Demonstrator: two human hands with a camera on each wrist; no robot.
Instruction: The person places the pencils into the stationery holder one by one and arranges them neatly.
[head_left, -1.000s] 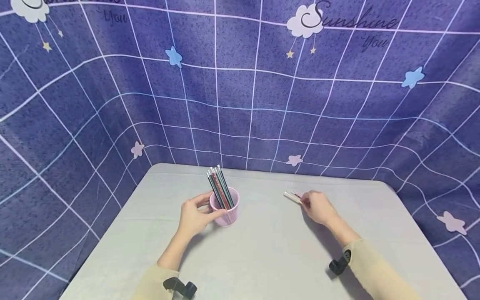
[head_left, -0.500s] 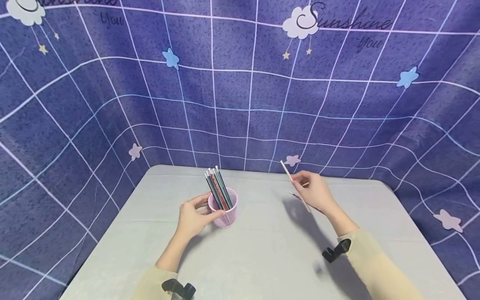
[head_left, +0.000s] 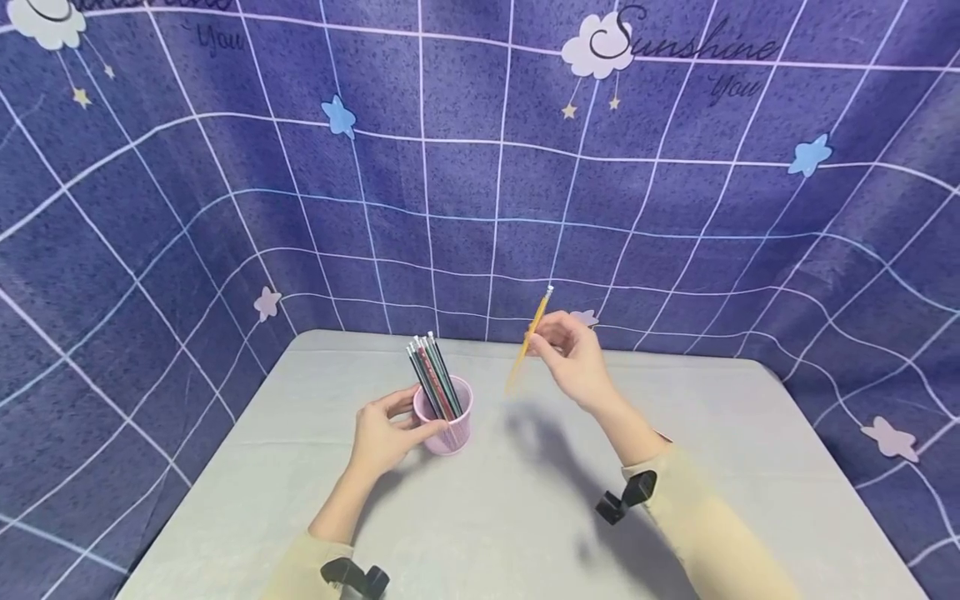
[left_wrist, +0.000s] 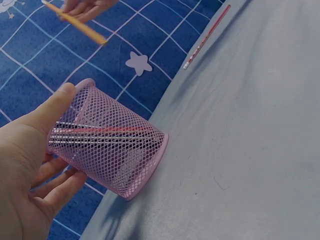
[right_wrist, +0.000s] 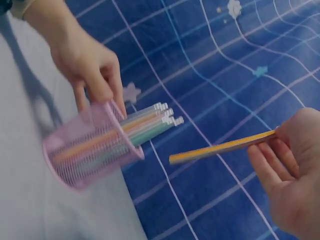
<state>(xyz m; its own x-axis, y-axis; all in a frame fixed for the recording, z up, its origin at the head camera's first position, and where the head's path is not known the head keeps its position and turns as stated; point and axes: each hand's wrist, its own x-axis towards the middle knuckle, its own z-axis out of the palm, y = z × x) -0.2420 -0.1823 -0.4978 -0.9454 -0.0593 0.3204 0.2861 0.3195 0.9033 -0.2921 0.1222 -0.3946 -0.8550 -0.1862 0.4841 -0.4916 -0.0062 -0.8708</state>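
A pink mesh pencil cup (head_left: 453,435) stands on the table, its rim held between the thumb and fingers of my left hand (head_left: 381,433). Several pencils (head_left: 437,379), dark, green and red ones, lean to the left inside it with white eraser ends up. Up in the air to the right of the cup, my right hand (head_left: 576,360) pinches a yellow pencil (head_left: 541,308), its eraser end upward and its other end slanting down toward the cup. In the right wrist view that yellow pencil (right_wrist: 215,150) points at the cup's mouth, apart from it.
A red pencil (left_wrist: 207,37) lies on the table, shown in the left wrist view; the right forearm hides most of it from the head camera. The light grey table (head_left: 480,533) ends at a blue gridded curtain (head_left: 465,167) behind and at the sides.
My right hand has picked the yellow pencil up from the table, raised it and moved left toward the cup, turning it more upright. My left hand stays on the cup.
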